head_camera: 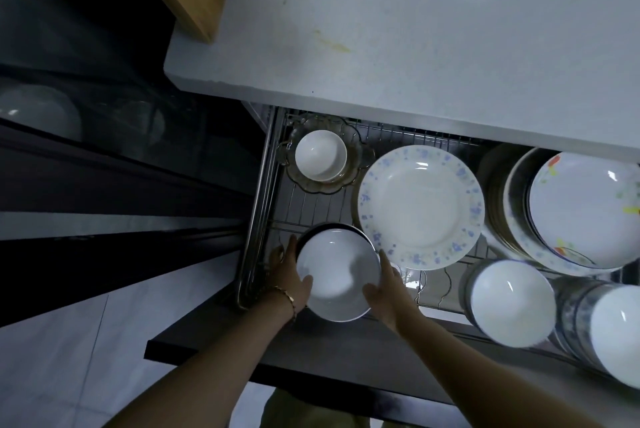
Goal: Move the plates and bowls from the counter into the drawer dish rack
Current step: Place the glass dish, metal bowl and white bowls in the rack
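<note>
**A:** Where's the bowl?

**B:** The white bowl (334, 277) is at the front-left corner of the drawer dish rack (304, 206), below the counter (415, 29) edge. The drawer is pulled out. Can't tell if the bowl sits on the wires or is just above them.

**A:** Orientation?

**B:** Mouth up, facing the camera, roughly level. It's round, so no long axis. A dark edge shows past its far rim, and I can't tell whether that's a second bowl underneath.

**A:** Hands?

**B:** Both are on it. The left hand (289, 275) grips the left side, fingers curled round the outside and thumb over the rim. There's a bracelet (287, 297) on that wrist. The right hand (388, 284) grips the right side, thumb on the near rim and fingers along the outer wall.

**A:** Neighbours?

**B:** The blue-flecked plate (420, 206) lies face up just right of the bowl, and its edge is beside the right fingers. A small white bowl (320, 154) sits inside a glass dish (360, 154) at the back-left. On the right, a plate stack (585, 206) leans toward the camera. In front of that are two bowl stacks, the near stack (510, 301) and the far-right stack (613, 334), both tipped toward the camera.
</note>
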A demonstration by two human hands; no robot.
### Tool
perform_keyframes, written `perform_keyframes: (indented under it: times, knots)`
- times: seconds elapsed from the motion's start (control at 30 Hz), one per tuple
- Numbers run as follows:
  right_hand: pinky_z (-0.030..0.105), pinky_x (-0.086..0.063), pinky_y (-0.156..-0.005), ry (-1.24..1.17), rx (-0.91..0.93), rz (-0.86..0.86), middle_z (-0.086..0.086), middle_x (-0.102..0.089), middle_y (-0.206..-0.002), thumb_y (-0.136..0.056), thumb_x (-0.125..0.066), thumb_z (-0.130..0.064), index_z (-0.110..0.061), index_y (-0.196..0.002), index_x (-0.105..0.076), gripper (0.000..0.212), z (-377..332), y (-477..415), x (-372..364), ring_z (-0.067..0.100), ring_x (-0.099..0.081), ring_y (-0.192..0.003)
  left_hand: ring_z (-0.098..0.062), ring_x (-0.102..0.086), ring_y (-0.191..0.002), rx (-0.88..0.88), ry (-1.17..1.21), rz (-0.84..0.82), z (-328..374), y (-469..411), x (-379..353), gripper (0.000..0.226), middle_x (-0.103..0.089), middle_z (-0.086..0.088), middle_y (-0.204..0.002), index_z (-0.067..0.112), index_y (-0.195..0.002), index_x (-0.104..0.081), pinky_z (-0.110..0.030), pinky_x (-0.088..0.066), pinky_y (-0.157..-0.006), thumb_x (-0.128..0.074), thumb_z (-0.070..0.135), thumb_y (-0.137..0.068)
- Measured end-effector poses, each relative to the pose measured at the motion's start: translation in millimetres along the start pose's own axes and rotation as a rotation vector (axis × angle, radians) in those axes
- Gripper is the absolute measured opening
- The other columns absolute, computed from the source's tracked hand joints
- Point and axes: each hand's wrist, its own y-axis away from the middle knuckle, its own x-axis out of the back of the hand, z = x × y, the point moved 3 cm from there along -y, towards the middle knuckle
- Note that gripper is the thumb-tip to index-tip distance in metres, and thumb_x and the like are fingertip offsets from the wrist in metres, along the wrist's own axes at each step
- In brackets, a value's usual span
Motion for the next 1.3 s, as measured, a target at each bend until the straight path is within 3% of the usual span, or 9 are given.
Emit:
perform_keyframes:
  times: [0.1,0.2,0.3,0.53,0.8,0.9,1.07,1.17,1.3]
  knots:
    - [0.035,-0.044,-0.098,-0.054,0.029,0.021,0.015,-0.053,-0.130,-0.066,-0.043,-0.013,-0.019,-0.141,-0.035,0.075,0.4,-5.8,-0.7,0.031,-0.052,-0.118,-0.031,-0.035,-0.137,-0.006,0.097,-0.045,0.9,-2.5,1.0,0.076,-0.033,-0.012,-0.151,0.020,-0.151,-0.008,-0.042,-0.033,-0.111,-0.050,0.002,-0.090]
    - [0.038,-0.048,-0.097,-0.103,0.033,0.050,0.014,-0.055,-0.125,-0.059,-0.042,-0.017,-0.022,-0.135,-0.043,0.076,-0.1,-7.7,-1.4,0.031,-0.054,-0.113,-0.033,-0.041,-0.131,0.011,0.137,-0.056,-3.9,-6.4,3.6,0.073,-0.042,-0.013,-0.144,0.021,-0.150,-0.019,-0.042,-0.038,-0.108,-0.047,-0.004,-0.088]
    - [0.032,-0.045,-0.095,-0.087,0.033,0.074,0.012,-0.051,-0.128,-0.072,-0.049,-0.011,-0.021,-0.137,-0.042,0.067,-5.5,-2.5,1.8,0.030,-0.051,-0.115,-0.032,-0.045,-0.129,0.032,0.167,-0.075,-10.5,-10.8,2.6,0.073,-0.046,-0.014,-0.142,0.021,-0.149,-0.023,-0.044,-0.041,-0.108,-0.049,-0.004,-0.085]
    - [0.040,-0.041,-0.104,-0.061,0.053,0.069,0.015,-0.042,-0.142,-0.086,-0.052,-0.011,-0.024,-0.148,-0.022,0.070,-8.4,-3.2,2.5,0.034,-0.045,-0.127,-0.032,-0.044,-0.129,0.022,0.159,-0.091,-12.9,-14.4,-0.2,0.075,-0.043,-0.014,-0.144,0.022,-0.151,-0.016,-0.041,-0.042,-0.105,-0.051,0.002,-0.087]
    - [0.039,-0.043,-0.102,0.213,0.113,0.139,0.011,-0.037,-0.142,-0.097,-0.036,-0.021,-0.027,-0.149,-0.021,0.054,-4.7,1.9,7.8,0.031,-0.046,-0.126,-0.028,-0.046,-0.128,-0.112,-0.069,0.058,-6.7,-3.4,-0.8,0.055,-0.043,-0.009,-0.143,0.026,-0.147,-0.026,-0.038,-0.040,-0.107,-0.041,0.016,-0.094]
    - [0.040,-0.045,-0.099,0.237,0.130,0.165,0.011,-0.039,-0.140,-0.097,-0.036,-0.023,-0.027,-0.148,-0.022,0.053,-5.5,3.9,6.9,0.032,-0.047,-0.124,-0.029,-0.045,-0.130,-0.064,-0.037,0.024,-6.9,-1.5,-2.0,0.059,-0.044,-0.010,-0.144,0.027,-0.149,-0.019,-0.040,-0.040,-0.108,-0.044,0.022,-0.095]
    - [0.036,-0.040,-0.103,0.264,0.144,0.120,0.011,-0.039,-0.141,-0.095,-0.043,-0.032,-0.021,-0.147,-0.023,0.057,-10.2,14.0,16.0,0.030,-0.045,-0.128,-0.030,-0.035,-0.139,0.037,0.032,0.009,-0.1,3.7,6.5,0.076,-0.028,-0.012,-0.155,0.020,-0.151,-0.004,-0.041,-0.033,-0.113,-0.051,0.033,-0.092]
    - [0.035,-0.038,-0.104,0.342,0.164,0.092,0.011,-0.041,-0.140,-0.095,-0.043,-0.035,-0.017,-0.143,-0.031,0.053,-21.8,23.5,34.5,0.029,-0.044,-0.129,-0.029,-0.032,-0.140,-0.022,-0.013,0.108,21.8,17.3,25.7,0.068,-0.027,-0.011,-0.154,0.016,-0.150,-0.016,-0.039,-0.031,-0.112,-0.049,0.035,-0.093]
    - [0.032,-0.041,-0.105,0.427,0.249,0.033,0.007,-0.055,-0.134,-0.095,-0.045,-0.031,-0.017,-0.135,-0.046,0.043,-60.4,46.2,74.7,0.023,-0.052,-0.122,-0.029,-0.054,-0.118,-0.172,0.004,0.302,74.1,44.1,65.6,0.040,-0.052,-0.014,-0.134,0.010,-0.129,-0.051,-0.036,-0.046,-0.098,-0.053,0.021,-0.090]
